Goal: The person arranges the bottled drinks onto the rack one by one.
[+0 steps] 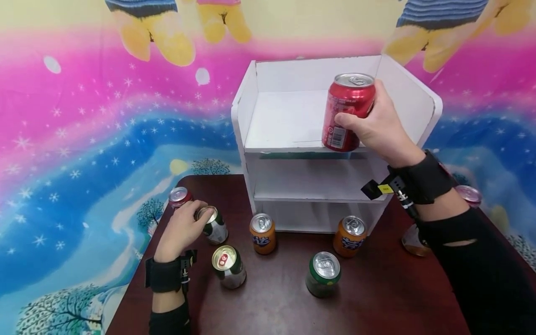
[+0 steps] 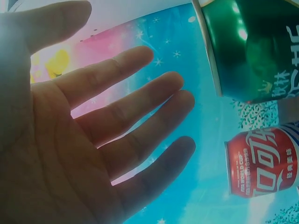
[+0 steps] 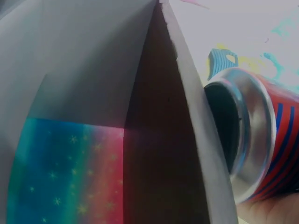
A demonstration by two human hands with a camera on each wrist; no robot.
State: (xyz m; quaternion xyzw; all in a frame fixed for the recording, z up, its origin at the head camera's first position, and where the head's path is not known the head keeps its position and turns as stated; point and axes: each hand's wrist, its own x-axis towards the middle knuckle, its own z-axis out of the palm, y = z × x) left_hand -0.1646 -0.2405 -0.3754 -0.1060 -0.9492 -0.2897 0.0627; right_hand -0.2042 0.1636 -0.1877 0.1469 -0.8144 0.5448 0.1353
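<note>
My right hand (image 1: 387,128) grips a red drink can (image 1: 349,109) upright, thumb across its near side. The can overlaps the front edge of the top shelf of a white rack (image 1: 289,118). In the right wrist view, the can's silver bottom rim (image 3: 257,130) shows right beside the shelf board's edge (image 3: 196,112). My left hand (image 1: 184,228) is over the left side of the table, near a green-and-silver can (image 1: 216,229) and a red can (image 1: 179,195). The left wrist view shows its fingers (image 2: 135,107) spread and nearly straight, apart from the green can (image 2: 254,51) and the red cola can (image 2: 261,161).
Two orange cans (image 1: 263,235) (image 1: 349,239) stand before the rack. Nearer are a gold-topped can (image 1: 229,267) and a green can (image 1: 323,274). At the right, a red-rimmed can (image 1: 469,195) and another can (image 1: 414,239) are partly hidden by my right arm.
</note>
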